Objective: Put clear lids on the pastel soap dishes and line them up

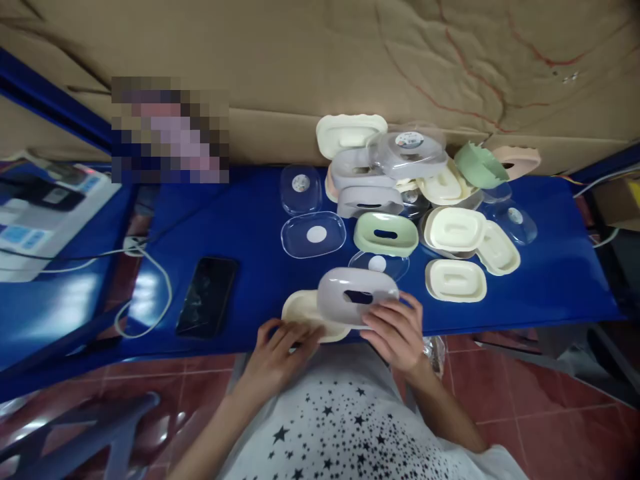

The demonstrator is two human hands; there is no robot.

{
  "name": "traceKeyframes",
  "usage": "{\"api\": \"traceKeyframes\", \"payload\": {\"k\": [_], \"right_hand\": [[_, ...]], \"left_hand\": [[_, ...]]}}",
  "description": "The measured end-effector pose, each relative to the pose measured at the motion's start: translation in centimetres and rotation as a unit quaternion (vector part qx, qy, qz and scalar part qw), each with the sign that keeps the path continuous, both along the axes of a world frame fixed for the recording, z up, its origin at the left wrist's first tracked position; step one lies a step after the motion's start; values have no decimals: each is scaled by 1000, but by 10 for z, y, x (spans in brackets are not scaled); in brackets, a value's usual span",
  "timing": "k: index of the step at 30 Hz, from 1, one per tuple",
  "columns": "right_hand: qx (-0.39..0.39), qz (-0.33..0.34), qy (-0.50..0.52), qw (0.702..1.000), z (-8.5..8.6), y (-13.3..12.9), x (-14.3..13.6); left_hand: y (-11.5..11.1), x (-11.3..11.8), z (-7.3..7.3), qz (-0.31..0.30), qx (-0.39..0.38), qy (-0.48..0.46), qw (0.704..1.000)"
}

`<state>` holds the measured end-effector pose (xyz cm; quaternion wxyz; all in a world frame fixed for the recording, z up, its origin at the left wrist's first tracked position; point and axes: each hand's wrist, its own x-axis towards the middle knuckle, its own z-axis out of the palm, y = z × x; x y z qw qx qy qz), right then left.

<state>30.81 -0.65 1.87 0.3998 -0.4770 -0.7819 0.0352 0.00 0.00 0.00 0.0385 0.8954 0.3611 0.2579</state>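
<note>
My right hand (pixel 395 333) grips the near right edge of a pale lilac oval plastic cover (pixel 333 293) with a slot in its middle. The cover is tilted above the table edge and overlaps a cream oval plastic tray (pixel 300 307). Around the near rim of that tray curl the fingers of my left hand (pixel 287 347); its thumb is partly hidden. Just beyond the cover lie a clear oval lid (pixel 400 265) with a round white label and a green slotted cover (pixel 363 235).
Several cream trays (pixel 456 280), lilac covers (pixel 370 201) and clear lids (pixel 301 190) are heaped toward the back. A black phone (pixel 207 297) lies at left near a white cable (pixel 169 293). Brown cardboard (pixel 280 60) backs the blue table (pixel 260 233). A stool (pixel 110 427) stands below left.
</note>
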Motion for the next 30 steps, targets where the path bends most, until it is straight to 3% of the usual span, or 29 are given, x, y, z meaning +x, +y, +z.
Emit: {"api": "traceKeyframes", "payload": {"k": [3,6,8,11,14,17,19,23,27,30], "right_hand": [[-76,42,12,996,-5,4,-25],[-111,56,18,992,-8,3,-44],[-121,78,8,989,-11,2,-53],[-145,117,-43,982,-15,1,-63],[-131,139,-120,974,-15,4,-64],[-81,159,-148,973,-6,14,-50],[-44,122,-142,981,6,28,-29],[-69,-72,-188,977,29,74,28],[-88,-87,-237,964,31,107,58],[-25,-141,-219,965,27,101,52]], "left_hand": [[-5,0,-12,96,-9,-79,992],[-6,-1,-14,190,-42,-180,964],[-5,-3,-12,186,-85,-206,957],[0,-8,-5,131,-122,-133,975],[7,-15,1,116,-90,-30,989],[12,-18,3,103,-76,6,992],[16,-18,5,79,-96,-13,992],[23,-12,8,63,-137,-59,987],[30,-3,9,90,-156,-55,982],[31,-1,9,109,-163,-60,979]]}}
